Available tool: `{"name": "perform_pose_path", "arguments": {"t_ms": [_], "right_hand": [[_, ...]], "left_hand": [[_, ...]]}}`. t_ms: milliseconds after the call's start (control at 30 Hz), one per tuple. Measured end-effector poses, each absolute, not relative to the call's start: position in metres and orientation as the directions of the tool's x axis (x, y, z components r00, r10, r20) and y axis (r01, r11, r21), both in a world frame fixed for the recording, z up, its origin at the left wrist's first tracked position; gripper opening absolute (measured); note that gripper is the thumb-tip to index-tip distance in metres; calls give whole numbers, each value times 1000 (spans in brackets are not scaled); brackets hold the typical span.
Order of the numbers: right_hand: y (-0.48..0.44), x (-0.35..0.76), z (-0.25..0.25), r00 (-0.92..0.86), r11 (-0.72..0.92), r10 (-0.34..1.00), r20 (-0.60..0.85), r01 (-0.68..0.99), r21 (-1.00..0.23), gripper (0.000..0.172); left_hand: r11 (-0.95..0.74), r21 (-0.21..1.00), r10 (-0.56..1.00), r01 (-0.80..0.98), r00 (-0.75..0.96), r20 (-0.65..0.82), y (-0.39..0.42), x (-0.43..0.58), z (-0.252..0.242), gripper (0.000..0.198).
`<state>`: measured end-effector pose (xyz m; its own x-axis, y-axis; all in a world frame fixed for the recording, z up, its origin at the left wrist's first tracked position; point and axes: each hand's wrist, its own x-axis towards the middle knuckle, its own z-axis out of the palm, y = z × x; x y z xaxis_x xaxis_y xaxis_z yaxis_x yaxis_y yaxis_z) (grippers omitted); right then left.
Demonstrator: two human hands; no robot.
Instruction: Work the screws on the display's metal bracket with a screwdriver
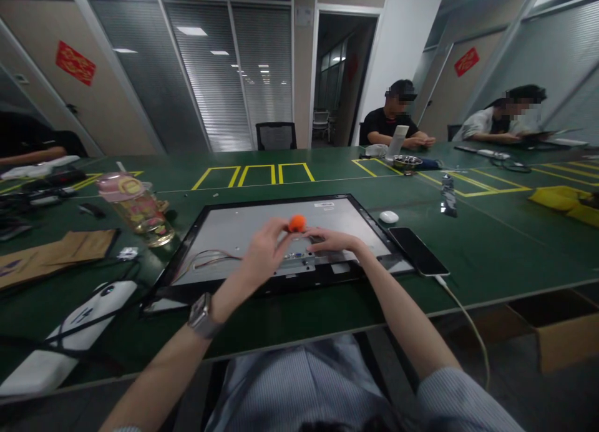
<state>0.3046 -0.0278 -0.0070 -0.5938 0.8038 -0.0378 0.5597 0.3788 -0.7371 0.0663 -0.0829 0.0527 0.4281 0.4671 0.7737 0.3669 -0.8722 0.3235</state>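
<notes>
A flat display panel point(262, 216) with a black frame lies on the green table, its grey metal back facing up. Over its middle, my left hand point(266, 248) has its fingertips closed on a small orange ball point(297, 223). My right hand point(330, 240) is just right of the ball, fingers stretched toward it over a metal connector box point(299, 261); whether they touch the ball is unclear. Thin wires point(213, 255) lie on the panel's left part.
Left stand a pink-lidded bottle point(138, 210), brown paper point(60, 251) and a white power strip point(79, 332). Right lie a phone point(418, 250) with its cable and a white case point(388, 216). People sit across the table point(327, 170).
</notes>
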Motion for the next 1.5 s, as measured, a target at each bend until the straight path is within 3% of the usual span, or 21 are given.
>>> {"name": "perform_pose_path", "arguments": {"t_ms": [100,200,300,433,600,667,900,1100,1233,1500], "right_hand": [[-31,303,-3,-597,387,801,-46,574,-722,56],[-35,303,1,-616,418,786,-55,595,-687,57],[-39,304,6,-618,426,783,-65,610,-668,66],[-47,304,17,-608,432,793,-39,606,-668,68],[-71,297,21,-459,574,816,353,568,-590,11],[-82,294,14,-453,621,784,425,573,-535,6],[-93,290,-3,-578,753,632,516,616,-231,14],[-92,279,10,-752,815,516,410,578,35,11],[-94,280,10,-789,835,454,414,539,111,19],[-97,288,12,-798,870,360,483,474,135,23]], "left_hand": [[-632,754,775,179,153,613,-44,39,50,25],[-479,871,877,-109,-15,481,-26,26,38,37],[-466,859,883,-211,-52,466,-26,24,32,57],[-497,847,868,-190,-84,490,-32,27,35,74],[-476,860,879,-184,-108,464,-33,27,36,77],[-470,862,883,-189,-113,456,-33,27,36,78],[-463,863,886,-202,-105,451,-36,30,39,79],[-459,868,888,-192,-83,451,-36,30,37,78],[-455,871,890,-184,-85,448,-36,31,36,78],[-449,875,893,-180,-82,442,-38,33,37,76]]}}
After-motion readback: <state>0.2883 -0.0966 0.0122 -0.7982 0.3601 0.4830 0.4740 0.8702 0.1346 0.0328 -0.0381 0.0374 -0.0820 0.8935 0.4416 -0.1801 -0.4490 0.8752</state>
